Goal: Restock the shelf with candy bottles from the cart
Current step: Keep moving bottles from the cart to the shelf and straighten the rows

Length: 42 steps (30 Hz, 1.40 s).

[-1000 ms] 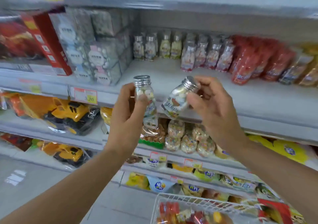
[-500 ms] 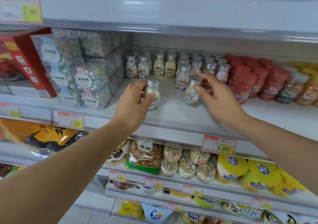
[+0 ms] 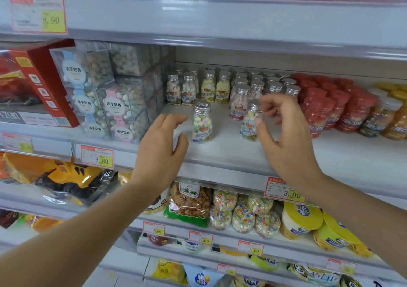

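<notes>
Two clear candy bottles with silver caps stand upright on the white shelf (image 3: pixel 222 154), in front of several rows of the same bottles (image 3: pixel 222 85). My left hand (image 3: pixel 161 145) is spread just left of the left bottle (image 3: pixel 202 122), with a small gap between them. My right hand (image 3: pixel 286 137) hovers beside the right bottle (image 3: pixel 250 122) with loose fingers, its thumb at the bottle's side. Neither hand grips anything. The cart is out of view.
Clear boxes of candy (image 3: pixel 114 101) and a red box (image 3: pixel 33 84) stand on the left, red and orange bottles (image 3: pixel 326 108) on the right. Another shelf (image 3: pixel 220 22) runs overhead. Lower shelves hold snack bags, candy jars and toy packs.
Both hands carried a bottle up from chest height onto the shelf, stood it upright and let go. The view rose, and the cart dropped out of sight.
</notes>
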Motion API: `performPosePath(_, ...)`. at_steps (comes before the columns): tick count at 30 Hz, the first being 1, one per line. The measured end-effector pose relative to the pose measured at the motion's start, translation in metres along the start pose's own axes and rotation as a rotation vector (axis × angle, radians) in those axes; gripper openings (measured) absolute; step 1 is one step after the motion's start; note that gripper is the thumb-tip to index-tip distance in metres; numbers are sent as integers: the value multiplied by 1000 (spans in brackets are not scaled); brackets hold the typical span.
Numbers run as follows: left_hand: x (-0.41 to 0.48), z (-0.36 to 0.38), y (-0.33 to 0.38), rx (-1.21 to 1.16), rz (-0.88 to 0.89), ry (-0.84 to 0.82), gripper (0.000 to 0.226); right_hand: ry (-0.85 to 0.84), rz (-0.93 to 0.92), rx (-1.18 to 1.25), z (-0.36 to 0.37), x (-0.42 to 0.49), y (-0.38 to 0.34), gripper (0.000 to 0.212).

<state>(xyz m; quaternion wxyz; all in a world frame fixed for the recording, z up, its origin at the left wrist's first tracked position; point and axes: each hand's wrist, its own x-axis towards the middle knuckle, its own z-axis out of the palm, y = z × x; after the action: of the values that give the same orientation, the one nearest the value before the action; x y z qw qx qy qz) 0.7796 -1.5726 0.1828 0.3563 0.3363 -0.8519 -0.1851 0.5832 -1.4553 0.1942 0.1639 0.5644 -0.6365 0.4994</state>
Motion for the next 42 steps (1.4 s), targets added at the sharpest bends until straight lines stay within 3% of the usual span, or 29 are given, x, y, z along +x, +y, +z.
performPosePath(4, -19, -4, -20, 204, 142, 10, 34, -76, -124, -14, 17, 3, -17, 21)
performPosePath(9, -26, -8, -37, 345, 253, -32, 38, -447, 86, 109, 44, 12, -19, 21)
performPosePath(12, -25, -12, -41, 391, 259, -22, 36, -559, 97, 86, 58, 18, -19, 22)
performPosePath(29, -33, -18, -60, 546, 241, -40, 47, -774, 255, 60, 137, 71, -21, 43)
performPosePath(42, -34, -18, -60, 560, 230, -51, 47, -869, 307, 88, 149, 76, -21, 55)
